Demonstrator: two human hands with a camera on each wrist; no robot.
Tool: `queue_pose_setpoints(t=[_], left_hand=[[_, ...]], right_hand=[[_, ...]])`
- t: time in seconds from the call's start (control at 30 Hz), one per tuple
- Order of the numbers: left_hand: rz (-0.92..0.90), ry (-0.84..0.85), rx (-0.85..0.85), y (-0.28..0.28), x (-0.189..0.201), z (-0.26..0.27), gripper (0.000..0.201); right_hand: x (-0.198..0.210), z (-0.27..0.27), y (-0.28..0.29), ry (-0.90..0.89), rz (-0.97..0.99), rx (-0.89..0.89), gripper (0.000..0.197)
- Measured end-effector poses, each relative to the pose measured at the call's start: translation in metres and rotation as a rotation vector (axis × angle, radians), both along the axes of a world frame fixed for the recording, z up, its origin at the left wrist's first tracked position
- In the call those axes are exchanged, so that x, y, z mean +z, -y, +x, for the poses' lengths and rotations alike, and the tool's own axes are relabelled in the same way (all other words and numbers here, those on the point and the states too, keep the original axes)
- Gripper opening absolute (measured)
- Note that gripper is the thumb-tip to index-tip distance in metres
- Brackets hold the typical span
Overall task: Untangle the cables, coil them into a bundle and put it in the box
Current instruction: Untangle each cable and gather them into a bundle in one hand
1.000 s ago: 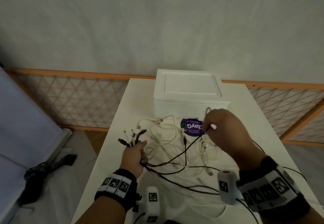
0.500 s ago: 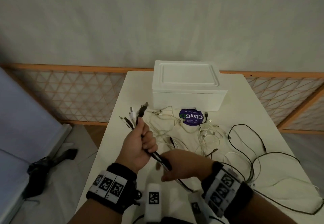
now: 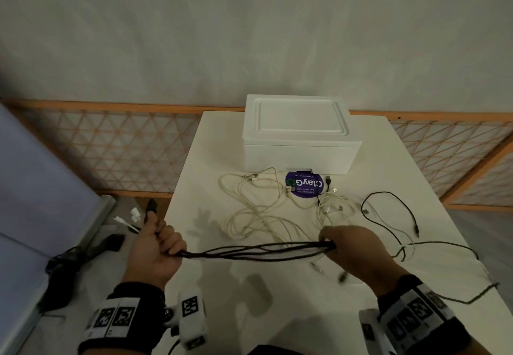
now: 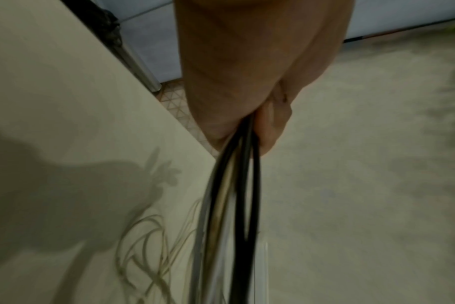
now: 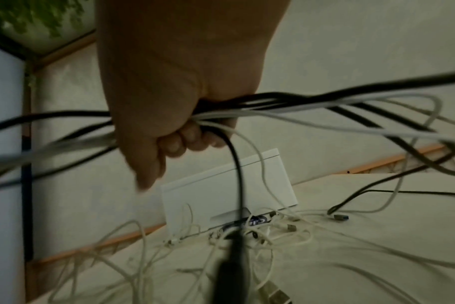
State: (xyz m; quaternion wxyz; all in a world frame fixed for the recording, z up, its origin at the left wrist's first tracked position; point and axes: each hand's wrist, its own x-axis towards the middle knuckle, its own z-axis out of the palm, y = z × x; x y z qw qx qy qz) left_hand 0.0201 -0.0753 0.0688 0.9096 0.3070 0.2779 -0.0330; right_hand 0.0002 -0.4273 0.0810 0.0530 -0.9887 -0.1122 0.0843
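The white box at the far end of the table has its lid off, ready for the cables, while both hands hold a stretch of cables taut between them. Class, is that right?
Not quite. The white box has its lid on; the head view shows the closed top. The rest holds: the left hand and the right hand grip a stretch of cables between them.

A white table (image 3: 211, 154) carries everything; at its far edge stands a closed white box (image 3: 298, 143), and just in front of that lies a round purple sticker (image 3: 304, 186) (its print upside down from here); loose white cables (image 3: 258, 210) sprawl across the middle, touching the sticker; black cables (image 3: 394, 215) loop on the right side
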Motion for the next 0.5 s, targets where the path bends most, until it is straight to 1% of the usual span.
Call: queue_pose_setpoints(t=[0.03, 0.13, 0.17, 0.23, 0.27, 0.33, 0.4, 0.43, 0.5], left_hand=[[0.001, -0.029, -0.008, 0.002, -0.005, 0.000, 0.052], [0.062, -0.123, -0.066, 0.014, -0.022, -0.003, 0.045], [0.085, -0.157, -0.094, 0.020, -0.029, -0.005, 0.044], [0.108, -0.223, -0.159, 0.033, -0.043, -0.009, 0.043], [0.119, -0.250, -0.191, 0.039, -0.047, -0.010, 0.041], [0.152, -0.285, -0.240, 0.048, -0.052, -0.010, 0.036], [0.181, -0.301, -0.268, 0.055, -0.054, -0.008, 0.031], [0.193, -0.305, -0.279, 0.057, -0.054, -0.007, 0.031], [0.214, -0.298, -0.297, 0.062, -0.053, -0.004, 0.033]], right_hand=[[-0.002, -0.003, 0.006, -0.107, 0.049, -0.001, 0.022], [-0.011, -0.011, 0.023, -0.509, 0.124, 0.045, 0.047], [-0.015, -0.014, 0.026, -0.605, 0.152, 0.033, 0.054], [-0.026, -0.019, 0.031, -0.700, 0.210, -0.035, 0.068], [-0.033, -0.021, 0.032, -0.687, 0.207, -0.073, 0.065], [-0.049, -0.019, 0.032, -0.571, 0.210, -0.169, 0.042], [-0.061, -0.016, 0.027, -0.448, 0.170, -0.194, 0.024], [-0.069, -0.015, 0.024, -0.424, 0.113, -0.181, 0.020], [-0.080, -0.013, 0.014, -0.385, 0.000, -0.139, 0.034]])
